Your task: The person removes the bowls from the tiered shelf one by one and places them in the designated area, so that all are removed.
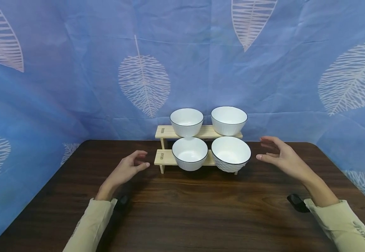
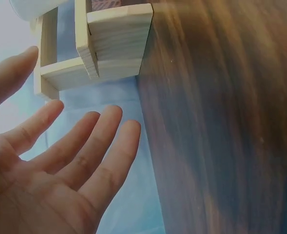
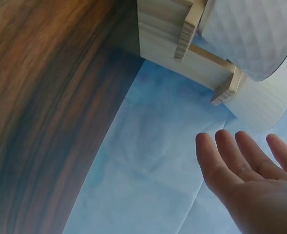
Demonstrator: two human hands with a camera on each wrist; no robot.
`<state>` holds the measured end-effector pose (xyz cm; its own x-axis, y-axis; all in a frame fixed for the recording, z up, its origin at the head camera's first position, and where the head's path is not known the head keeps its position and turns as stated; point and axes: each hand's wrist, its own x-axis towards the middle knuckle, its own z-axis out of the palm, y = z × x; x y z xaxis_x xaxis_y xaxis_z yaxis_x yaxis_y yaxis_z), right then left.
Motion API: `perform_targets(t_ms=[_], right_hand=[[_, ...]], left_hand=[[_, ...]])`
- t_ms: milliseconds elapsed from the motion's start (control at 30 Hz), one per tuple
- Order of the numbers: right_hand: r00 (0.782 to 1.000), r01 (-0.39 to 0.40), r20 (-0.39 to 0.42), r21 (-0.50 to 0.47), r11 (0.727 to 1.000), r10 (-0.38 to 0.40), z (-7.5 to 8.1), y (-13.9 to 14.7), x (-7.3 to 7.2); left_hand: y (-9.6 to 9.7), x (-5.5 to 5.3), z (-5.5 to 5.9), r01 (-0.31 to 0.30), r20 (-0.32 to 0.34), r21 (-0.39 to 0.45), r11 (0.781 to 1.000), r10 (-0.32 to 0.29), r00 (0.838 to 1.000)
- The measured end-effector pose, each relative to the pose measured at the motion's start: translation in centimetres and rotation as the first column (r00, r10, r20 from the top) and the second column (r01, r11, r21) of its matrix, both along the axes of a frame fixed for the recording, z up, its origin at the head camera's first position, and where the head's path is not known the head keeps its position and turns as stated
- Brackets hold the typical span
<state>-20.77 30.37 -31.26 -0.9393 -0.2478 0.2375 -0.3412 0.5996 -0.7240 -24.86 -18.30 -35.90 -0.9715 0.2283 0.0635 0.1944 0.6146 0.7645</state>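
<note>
Flanking a wooden rack [image 1: 167,158] of bowls [image 1: 190,155] that runs left to right at frame centre, the left hand [image 1: 125,170] and right hand [image 1: 282,160] hover empty and spread, about equally near its ends.

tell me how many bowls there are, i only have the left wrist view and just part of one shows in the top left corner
Observer: Four. In the head view I see an upper-left bowl, an upper-right bowl, a lower-left bowl and a lower-right bowl.
Operator: where's the right hand, can't see it at all
Observer: The right hand is off to the right of the wooden rack, touching no bowl.
Operator: any of them patterned on the outside
Observer: Yes, the lower-right bowl has a textured, diamond-like pattern on its outer wall.
</note>
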Motion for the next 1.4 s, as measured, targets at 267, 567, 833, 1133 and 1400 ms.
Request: perform_targets(t_ms=[267,567,833,1133,1400], right_hand=[[0.999,-0.032,0.004,-0.043,0.999,0.032,0.2,-0.9,-0.3],[0.997,-0.078,0.018,-0.06,0.995,0.079,0.3,-1.6,-0.4],[0.993,-0.105,0.047,-0.071,0.992,0.109,0.2,-2.4,-0.3],[0.985,-0.16,0.057,-0.087,0.983,0.165,0.2,-3.6,-0.7],[0.979,-0.176,0.08,-0.11,0.978,0.185,-0.4,-4.0,-1.0]], left_hand=[[1.3,-1.1,-0.1,0.044,0.028,-0.052,0.998,-0.043,0.999],[2.4,-1.6,-0.6,0.062,0.017,0.008,0.998,-0.062,0.998],[3.1,-2.1,-0.8,0.057,0.035,0.032,0.998,-0.058,0.998],[3.2,-2.8,-1.3,0.088,0.121,0.167,0.982,-0.109,0.987],[4.0,-3.3,-1.4,0.069,0.187,0.321,0.945,-0.135,0.973]])
